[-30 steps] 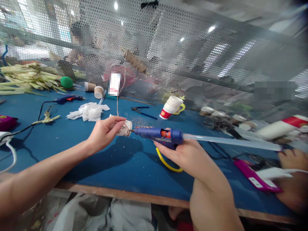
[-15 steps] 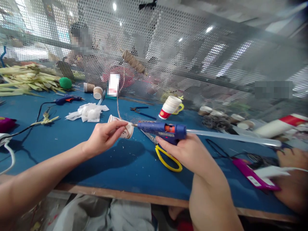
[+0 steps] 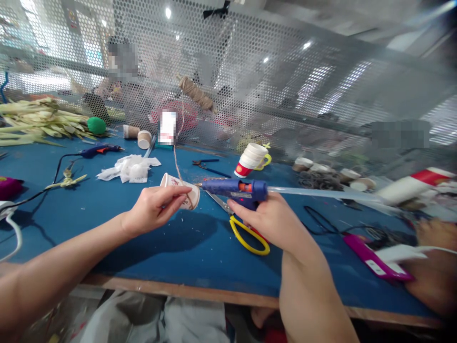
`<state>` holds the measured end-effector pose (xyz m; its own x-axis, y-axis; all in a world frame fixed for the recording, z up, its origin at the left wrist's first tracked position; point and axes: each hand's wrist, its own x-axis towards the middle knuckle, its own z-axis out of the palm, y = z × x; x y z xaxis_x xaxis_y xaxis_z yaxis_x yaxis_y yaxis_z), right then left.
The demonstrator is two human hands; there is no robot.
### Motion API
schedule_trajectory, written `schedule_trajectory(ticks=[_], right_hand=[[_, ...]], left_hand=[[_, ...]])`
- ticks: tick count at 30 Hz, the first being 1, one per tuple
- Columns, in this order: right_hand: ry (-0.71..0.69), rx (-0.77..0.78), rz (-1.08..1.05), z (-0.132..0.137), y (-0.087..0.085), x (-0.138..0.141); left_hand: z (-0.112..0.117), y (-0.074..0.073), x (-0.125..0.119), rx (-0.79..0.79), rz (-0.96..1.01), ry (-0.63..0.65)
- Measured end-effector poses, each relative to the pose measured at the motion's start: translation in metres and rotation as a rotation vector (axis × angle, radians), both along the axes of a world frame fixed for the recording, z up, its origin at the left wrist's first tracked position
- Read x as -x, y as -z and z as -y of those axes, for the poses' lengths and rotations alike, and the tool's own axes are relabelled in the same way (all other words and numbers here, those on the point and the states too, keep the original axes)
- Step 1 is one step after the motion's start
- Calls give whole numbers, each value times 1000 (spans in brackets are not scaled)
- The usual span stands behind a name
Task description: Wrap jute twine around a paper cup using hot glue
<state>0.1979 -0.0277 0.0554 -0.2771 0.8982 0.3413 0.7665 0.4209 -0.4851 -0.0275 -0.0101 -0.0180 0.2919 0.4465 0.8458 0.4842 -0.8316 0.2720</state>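
My left hand (image 3: pixel 153 208) is closed on a small white paper cup (image 3: pixel 193 196), which lies tilted in its fingers above the table. Twine (image 3: pixel 177 164) runs down to the cup from a spool (image 3: pixel 196 94) on the mesh panel, and some of it crosses the cup near the rim. Wrapped round the handle of a blue glue gun (image 3: pixel 233 187) is my right hand (image 3: pixel 271 216). The gun's nozzle points left, close beside the cup's rim; whether it touches I cannot tell. A long clear glue stick (image 3: pixel 314 191) sticks out behind it. Yellow-handled scissors (image 3: pixel 250 236) lie beneath the gun.
Pliers (image 3: pixel 210 167), stacked cups (image 3: pixel 250 159) and white cloth-like scraps (image 3: pixel 130 167) lie behind my hands. A second glue gun (image 3: pixel 100 149) rests at left. A purple power strip (image 3: pixel 378 257) lies right, beside another person's hand (image 3: pixel 435 238). A perforated metal panel (image 3: pixel 243 95) backs the table.
The glue gun and my right hand have shifted slightly left. The cup has turned a little in my left hand, showing more of its rim end.
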Motion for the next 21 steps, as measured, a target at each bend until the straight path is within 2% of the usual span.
schedule_trajectory(ticks=[5,7,9,12,13,17,21], right_hand=[[73,255,-260,-17,5,-4],[84,254,-418,-32,11,-11],[200,159,-497,-51,19,-20],[365,235,-373,-79,36,-33],[391,295,-346,-86,43,-36],[462,362,-272,-106,66,-39],[552,356,-134,-113,72,-37]], left_hand=[[0,-1,0,-7,16,2],[0,-1,1,9,27,-3],[0,-2,1,18,32,-10],[0,-2,1,10,32,-10],[1,-2,1,4,32,-8],[1,-2,0,-39,31,2],[1,-2,0,-79,30,28]])
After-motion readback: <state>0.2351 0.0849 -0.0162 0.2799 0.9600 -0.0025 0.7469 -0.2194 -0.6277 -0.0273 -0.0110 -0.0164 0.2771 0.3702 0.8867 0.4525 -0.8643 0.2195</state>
